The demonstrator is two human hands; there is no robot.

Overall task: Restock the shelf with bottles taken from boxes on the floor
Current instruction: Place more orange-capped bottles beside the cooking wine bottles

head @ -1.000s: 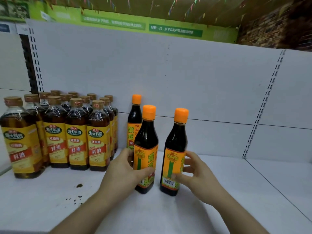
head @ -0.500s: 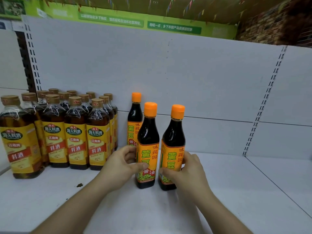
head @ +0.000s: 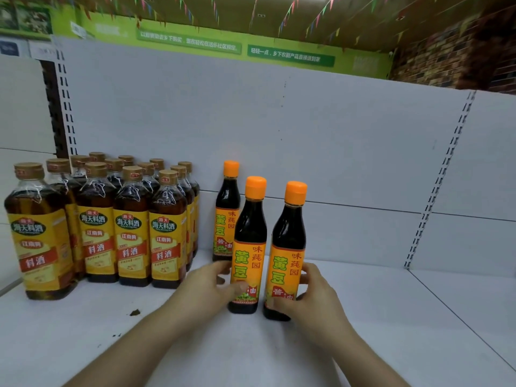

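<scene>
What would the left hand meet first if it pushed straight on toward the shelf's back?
Probably the rear orange-capped bottle: the left hand, gripping the front-left bottle, points at its base; depth is unclear.

Soft even light, perhaps overhead; bowed edges.

Your left hand (head: 206, 286) and right hand (head: 310, 297) are bare, your forearms (head: 134, 350) bare too, right down to the frame's lower edge.

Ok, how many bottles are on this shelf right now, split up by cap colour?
3 orange-capped bottles
13 brown-capped bottles, counting the caps that show; more may be hidden behind
Total: 16 bottles in view
</scene>
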